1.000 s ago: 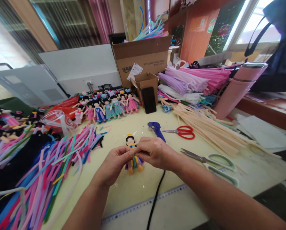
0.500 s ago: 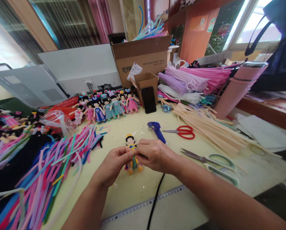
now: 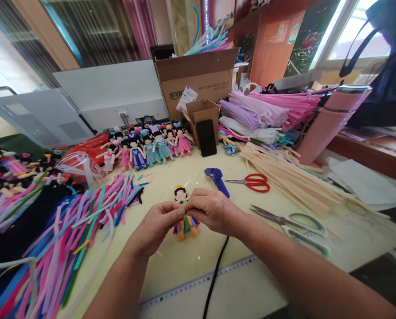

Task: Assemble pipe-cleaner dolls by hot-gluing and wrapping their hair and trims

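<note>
A small pipe-cleaner doll (image 3: 186,225) with black hair, a yellow headband and a striped skirt of blue, yellow and green is at the middle of the table, feet toward me. My left hand (image 3: 160,226) pinches at the doll's waist from the left, thumb against the forefinger. From the right, my right hand (image 3: 214,210) closes its fingers at the doll's middle, and the two sets of fingertips meet there. Arms and waist of the doll are mostly behind my fingers. Just past my right hand lies a blue glue gun (image 3: 217,180).
Red-handled scissors (image 3: 257,182) and larger pale-handled scissors (image 3: 286,220) lie to the right. Loose coloured pipe cleaners (image 3: 68,235) cover the left. Finished dolls (image 3: 151,148) stand behind, beside a phone (image 3: 206,138). A black cord (image 3: 216,279) crosses a ruler strip (image 3: 181,290) in front.
My right hand has shifted slightly up and left over the doll's waist, and more of the striped skirt's right side shows. My left hand has barely moved.
</note>
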The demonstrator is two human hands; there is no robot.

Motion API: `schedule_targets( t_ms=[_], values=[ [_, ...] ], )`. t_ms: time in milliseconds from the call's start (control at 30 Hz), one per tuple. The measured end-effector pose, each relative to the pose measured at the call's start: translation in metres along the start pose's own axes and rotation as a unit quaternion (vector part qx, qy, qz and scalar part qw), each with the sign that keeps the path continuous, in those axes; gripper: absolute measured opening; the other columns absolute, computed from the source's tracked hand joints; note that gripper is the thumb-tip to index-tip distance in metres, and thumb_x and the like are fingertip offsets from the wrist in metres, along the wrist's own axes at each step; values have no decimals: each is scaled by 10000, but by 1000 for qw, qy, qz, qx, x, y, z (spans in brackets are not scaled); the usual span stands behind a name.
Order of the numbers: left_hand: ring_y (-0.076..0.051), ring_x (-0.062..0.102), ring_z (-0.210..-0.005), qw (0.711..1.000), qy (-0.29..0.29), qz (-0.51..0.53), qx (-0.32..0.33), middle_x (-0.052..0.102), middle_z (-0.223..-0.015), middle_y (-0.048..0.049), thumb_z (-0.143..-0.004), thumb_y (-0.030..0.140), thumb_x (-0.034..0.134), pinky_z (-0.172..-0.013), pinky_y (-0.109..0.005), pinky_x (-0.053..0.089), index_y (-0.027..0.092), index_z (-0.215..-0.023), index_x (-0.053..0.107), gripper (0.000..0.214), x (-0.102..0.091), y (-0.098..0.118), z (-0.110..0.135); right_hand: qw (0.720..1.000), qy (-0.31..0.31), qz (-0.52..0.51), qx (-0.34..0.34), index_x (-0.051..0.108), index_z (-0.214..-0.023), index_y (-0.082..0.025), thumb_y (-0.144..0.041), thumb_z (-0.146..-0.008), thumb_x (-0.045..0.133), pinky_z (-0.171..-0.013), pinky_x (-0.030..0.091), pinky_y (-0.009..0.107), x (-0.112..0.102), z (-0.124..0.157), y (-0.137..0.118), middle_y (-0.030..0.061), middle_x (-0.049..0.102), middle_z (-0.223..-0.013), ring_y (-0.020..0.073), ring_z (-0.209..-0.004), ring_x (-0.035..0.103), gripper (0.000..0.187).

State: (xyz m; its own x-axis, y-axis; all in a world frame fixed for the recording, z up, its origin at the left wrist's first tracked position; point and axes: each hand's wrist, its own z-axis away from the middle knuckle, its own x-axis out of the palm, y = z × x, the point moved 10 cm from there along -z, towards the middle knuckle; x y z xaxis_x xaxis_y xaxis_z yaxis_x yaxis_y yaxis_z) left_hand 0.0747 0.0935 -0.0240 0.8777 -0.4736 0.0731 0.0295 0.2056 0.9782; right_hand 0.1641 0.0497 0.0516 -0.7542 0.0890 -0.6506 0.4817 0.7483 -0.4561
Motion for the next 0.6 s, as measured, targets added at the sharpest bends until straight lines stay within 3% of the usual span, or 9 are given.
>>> schedule_targets(
  t_ms=[367, 600],
  values=[
    [-84, 447, -475, 994, 80, 80, -2, 537, -504, 38, -533, 362, 838, -466, -221, 358, 147, -601, 636, 303, -7, -4, 0, 995, 64, 10, 79, 623, -753, -157, -107, -794, 644, -611, 423, 207, -7, 2, 12, 7, 605, -696, 112, -659, 568, 68],
    [-78, 442, -442, 982, 120, 144, -5, 511, -485, 53, -556, 345, 819, -428, -210, 356, 161, -584, 589, 296, -2, -11, 2, 990, 95, 82, 69, 596, -740, -172, -190, -883, 544, -628, 427, 226, -3, 5, 9, 28, 583, -722, 128, -676, 554, 154]
  ],
)
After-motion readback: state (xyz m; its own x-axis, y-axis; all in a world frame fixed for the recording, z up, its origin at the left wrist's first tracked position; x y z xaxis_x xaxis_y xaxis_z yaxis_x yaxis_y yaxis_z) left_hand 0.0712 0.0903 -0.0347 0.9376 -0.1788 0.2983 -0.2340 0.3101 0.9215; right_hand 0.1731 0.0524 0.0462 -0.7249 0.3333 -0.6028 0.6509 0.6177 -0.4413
